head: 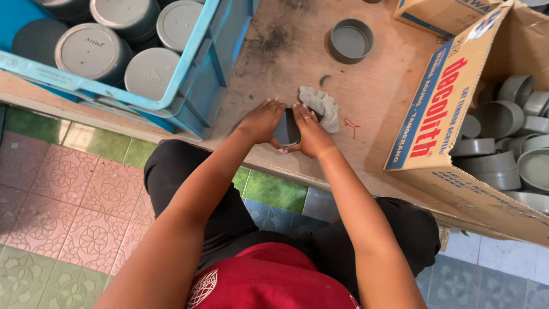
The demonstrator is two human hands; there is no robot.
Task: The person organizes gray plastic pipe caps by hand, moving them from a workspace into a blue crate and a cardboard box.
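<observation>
We see worn wooden surface point(377, 80) above patterned tile floor point(63, 194). Centre frame: our left hand point(262, 121) and right hand point(311, 133), fingers closed round one grey cap point(286, 128); grey rag point(322, 106) beside. One loose cap point(350, 40) above. Blue crate point(200, 74) upper left, five caps visible. Cardboard box point(440, 109) right, about ten.

Cap point(286, 129) between the hands: dark grey. Cloth point(321, 106): pale grey. Crate point(197, 74): bright blue, holding grey caps point(94, 50). Board point(297, 46): brown wood with dark stains and a small red scribble point(350, 125). Carton point(440, 114): tan, with blue panel and red lettering. Floor tiles point(68, 194): pink floral pattern, green, blue. Shirt point(269, 280): red.
</observation>
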